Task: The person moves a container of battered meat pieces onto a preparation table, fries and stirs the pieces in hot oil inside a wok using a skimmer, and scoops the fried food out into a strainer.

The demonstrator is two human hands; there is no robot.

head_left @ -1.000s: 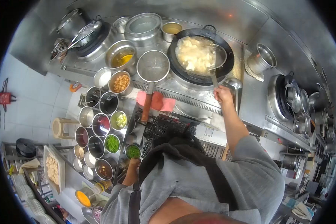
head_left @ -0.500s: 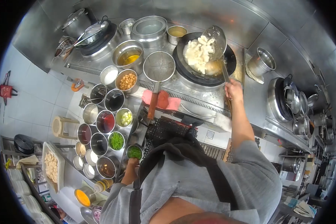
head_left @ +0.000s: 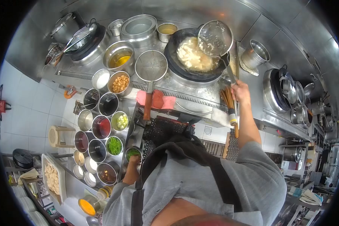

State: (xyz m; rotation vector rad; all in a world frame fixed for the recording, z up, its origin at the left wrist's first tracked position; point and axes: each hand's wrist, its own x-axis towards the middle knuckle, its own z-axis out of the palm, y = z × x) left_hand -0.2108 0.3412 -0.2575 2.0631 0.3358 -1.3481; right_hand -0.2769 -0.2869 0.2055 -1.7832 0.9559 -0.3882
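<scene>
My right hand (head_left: pixel 241 92) is closed round the handle of a round mesh strainer (head_left: pixel 216 38), which is tilted above the right side of a black wok (head_left: pixel 172 49). Pale chunks of food (head_left: pixel 190 54) lie in cloudy liquid in the wok. Just below my right hand is a bamboo brush (head_left: pixel 227 98). My left hand (head_left: pixel 135 160) is closed at the near rim of a small metal container of chopped greens (head_left: pixel 132 152); its fingers are partly hidden. A second strainer (head_left: pixel 151 65) rests left of the wok.
Metal pots of sauces, nuts (head_left: pixel 120 83) and green vegetables (head_left: pixel 114 145) stand at the left. A pot of yellow oil (head_left: pixel 119 56) is behind them. Pink cloths (head_left: pixel 168 102) lie on the stove's front edge. Another wok (head_left: pixel 278 94) and a metal pot (head_left: pixel 254 56) are at the right.
The strainer in my right hand has emptied its pale chunks into the wok, and its mesh now shows with a few bits. The whole view has shifted slightly. The bamboo brush now shows fully.
</scene>
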